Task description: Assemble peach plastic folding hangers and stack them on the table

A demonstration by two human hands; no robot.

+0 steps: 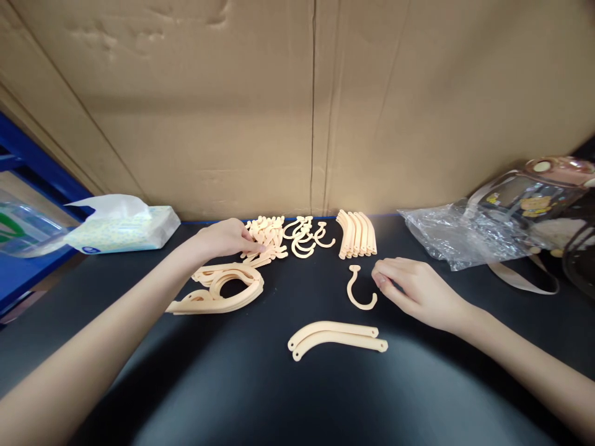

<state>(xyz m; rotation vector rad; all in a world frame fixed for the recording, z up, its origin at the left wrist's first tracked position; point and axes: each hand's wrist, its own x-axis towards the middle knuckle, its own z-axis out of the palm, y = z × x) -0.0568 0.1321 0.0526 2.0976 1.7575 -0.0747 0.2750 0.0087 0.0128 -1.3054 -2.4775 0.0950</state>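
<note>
Left hand [226,238] reaching far-left of centre, fingers [253,246] extended and lightly curled, tips resting on pile of small clips [267,238]; not clearly pinching any single piece, so grip on one can't be confirmed. Right hand [415,289] lying on black tabletop [232,384] right of centre, fingers loosely curled with tips pointing left, closed around nothing visible, sitting just beside single hook [359,290] and possibly touching its right tip; contact too tight to call. Single hook lying flat, long axis running near-far, small head at far end, curved open end toward near-right, opening facing up-right toward the hand. Lying near of that, centre: two curved arms [335,337], side by side and touching, long axis left-right, bowing toward the far side, rounded ends at left, squared ends at right. Sitting near of left hand: stack of curved hanger pieces [225,288], long axis roughly left-right, tail trailing near-left. Sitting far centre: loose group of hooks [307,238], orientations mixed. Just right of those: row of curved arms [357,234] packed side by side, long axes running near-far, far ends bending left. Resting far left: tissue pack [121,229], with blue shelf frame [32,167] behind it. Lying far right: crumpled clear plastic bag [441,238], with transparent bottle with strap [530,198] beyond it. Standing behind everything: cardboard wall [297,105].
</note>
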